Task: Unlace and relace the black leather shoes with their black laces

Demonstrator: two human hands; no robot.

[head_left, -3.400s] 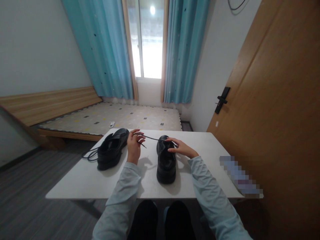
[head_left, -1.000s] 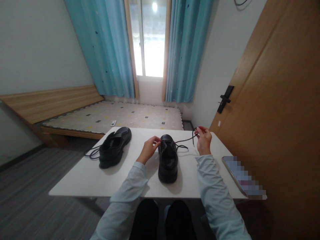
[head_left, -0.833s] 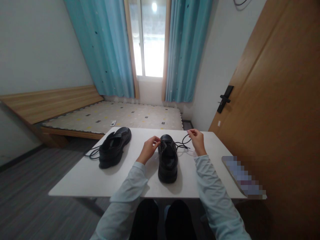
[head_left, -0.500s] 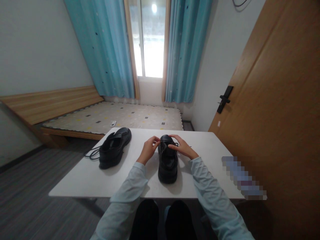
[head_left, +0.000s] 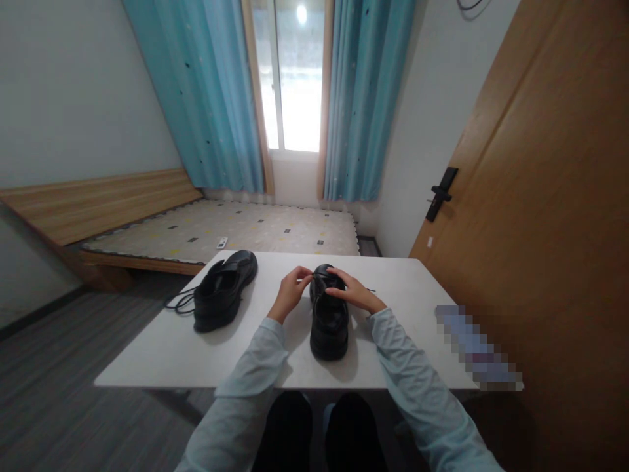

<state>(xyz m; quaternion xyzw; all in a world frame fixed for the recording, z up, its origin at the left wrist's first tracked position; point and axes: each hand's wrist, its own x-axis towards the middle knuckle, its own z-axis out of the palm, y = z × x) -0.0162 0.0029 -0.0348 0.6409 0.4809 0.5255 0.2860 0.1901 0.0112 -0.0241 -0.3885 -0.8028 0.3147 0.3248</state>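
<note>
A black lace-up shoe (head_left: 329, 334) stands upright on the white table (head_left: 236, 357), its toe pointing away from me and its heel toward me. At the left side of its lacing area, my left hand (head_left: 293, 290) pinches what looks like the dark shoelace between thumb and fingertips. My right hand (head_left: 358, 292) grips the shoe's upper from the right, fingers over the front and thumb by the opening. The fingers partly cover the eyelets. Farther left, a second black shoe (head_left: 219, 305) rests with its loose laces (head_left: 181, 303) trailing to the table's left edge.
Beyond the table is a bed with a patterned mattress (head_left: 265, 226), and a small white object (head_left: 222, 243) lies on it. A wooden door (head_left: 531, 196) stands close on the right. A pixelated bluish item (head_left: 476, 347) lies along the table's right edge.
My right fingers and thumb have shifted slightly left across the front of the shoe. The left hand has moved a little left, still pinching. Both shoes stay in place.
</note>
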